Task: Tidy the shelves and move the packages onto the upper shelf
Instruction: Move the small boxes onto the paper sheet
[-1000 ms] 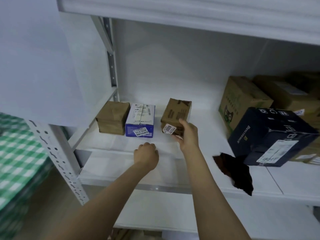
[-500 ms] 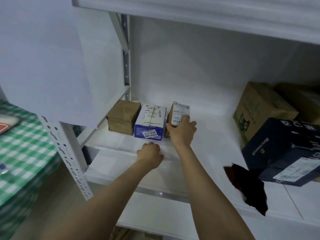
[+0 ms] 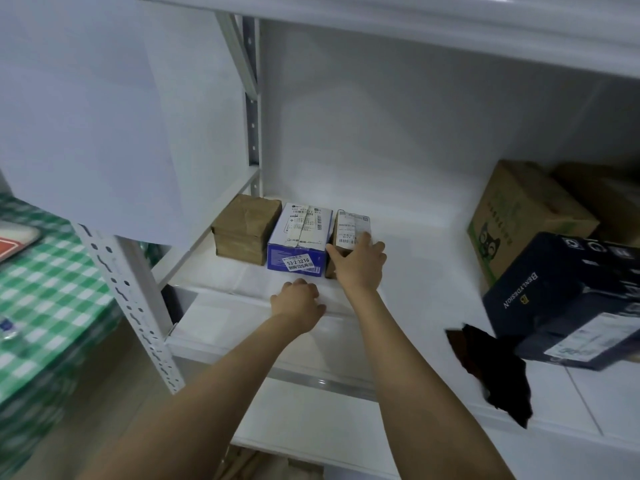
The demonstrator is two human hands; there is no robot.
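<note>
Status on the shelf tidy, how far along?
Early-to-mid. Done: a brown box and a blue box sit side by side at the left end of the shelf. In hand: the right hand grips a labelled box next to the blue one; the left hand rests on the shelf. Left: the big cardboard box, tilted dark box and black cloth look unsorted.

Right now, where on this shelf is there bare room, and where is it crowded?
Bare: the shelf between the labelled box under the right hand and the green-printed carton. Crowded: the left corner and the right end.

bare shelf point(image 3: 415, 271) between small boxes point(image 3: 298, 240), cartons point(image 3: 519, 216)
</note>
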